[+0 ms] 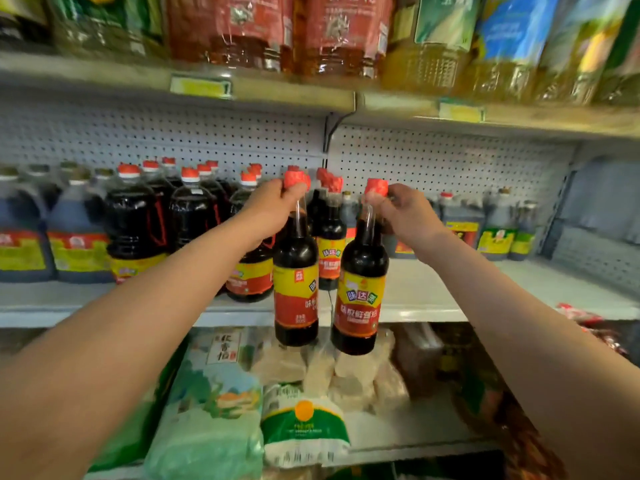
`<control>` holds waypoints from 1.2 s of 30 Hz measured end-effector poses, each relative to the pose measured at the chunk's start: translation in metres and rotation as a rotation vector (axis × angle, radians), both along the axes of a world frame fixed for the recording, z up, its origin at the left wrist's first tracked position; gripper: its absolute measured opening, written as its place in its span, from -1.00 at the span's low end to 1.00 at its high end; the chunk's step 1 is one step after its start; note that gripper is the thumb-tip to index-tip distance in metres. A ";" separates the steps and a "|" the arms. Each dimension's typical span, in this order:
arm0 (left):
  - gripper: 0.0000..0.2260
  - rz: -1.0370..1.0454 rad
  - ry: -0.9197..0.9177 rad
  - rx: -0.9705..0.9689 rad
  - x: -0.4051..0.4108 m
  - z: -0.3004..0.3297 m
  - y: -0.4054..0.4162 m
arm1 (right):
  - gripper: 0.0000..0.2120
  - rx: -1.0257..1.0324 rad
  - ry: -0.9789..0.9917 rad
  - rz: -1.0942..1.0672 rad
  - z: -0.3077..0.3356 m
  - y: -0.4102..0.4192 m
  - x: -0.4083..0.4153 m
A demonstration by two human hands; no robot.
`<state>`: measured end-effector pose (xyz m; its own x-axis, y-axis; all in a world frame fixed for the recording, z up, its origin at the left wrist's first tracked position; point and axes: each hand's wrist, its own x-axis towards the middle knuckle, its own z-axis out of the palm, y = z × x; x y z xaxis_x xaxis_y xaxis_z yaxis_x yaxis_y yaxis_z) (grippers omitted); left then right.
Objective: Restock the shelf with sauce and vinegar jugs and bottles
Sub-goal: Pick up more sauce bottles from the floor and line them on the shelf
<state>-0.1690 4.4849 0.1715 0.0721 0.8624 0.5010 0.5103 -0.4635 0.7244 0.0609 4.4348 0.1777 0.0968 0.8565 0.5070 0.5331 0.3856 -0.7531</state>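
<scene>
My left hand grips one dark sauce bottle by its neck under the red cap; my right hand grips a second bottle the same way. Both hang in front of the middle shelf, just before its edge. Their red-and-yellow labels carry Chinese characters; the brand I cannot read. Red-capped jugs stand left.

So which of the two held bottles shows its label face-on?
The bottle in the right hand; the left hand's bottle is turned sideways.
</scene>
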 end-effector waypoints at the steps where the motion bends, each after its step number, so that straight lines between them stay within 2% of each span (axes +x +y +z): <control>1: -0.63 -0.005 0.009 -0.005 0.001 0.003 0.014 | -0.61 -0.002 0.006 -0.026 0.003 0.015 -0.002; 3: -0.61 -0.034 0.021 -0.035 0.004 0.006 0.040 | -0.59 -0.018 -0.007 -0.063 0.006 0.044 -0.008; 7: -0.64 -0.049 0.029 -0.045 0.008 0.002 0.084 | -0.71 -0.026 -0.018 -0.089 0.001 0.092 -0.015; 14: -0.73 -0.095 -0.019 -0.104 0.010 -0.018 0.127 | -0.70 -0.107 -0.037 -0.065 -0.016 0.131 -0.019; 18: -0.77 -0.143 -0.053 -0.110 0.008 -0.028 0.134 | -0.73 -0.081 -0.077 -0.033 -0.022 0.140 -0.023; 21: -0.80 -0.078 -0.075 -0.057 0.011 -0.030 0.131 | -0.68 -0.049 -0.083 -0.064 -0.027 0.142 -0.025; 28: -0.58 0.024 -0.075 -0.032 0.024 -0.046 0.116 | -0.65 -0.059 -0.104 -0.097 -0.043 0.137 -0.023; 32: -0.65 0.088 -0.082 -0.083 0.023 -0.044 0.116 | -0.59 -0.077 -0.179 -0.115 -0.056 0.135 -0.020; 36: -0.73 0.071 -0.051 -0.113 0.018 -0.035 0.116 | -0.52 -0.107 -0.143 -0.100 -0.063 0.132 -0.020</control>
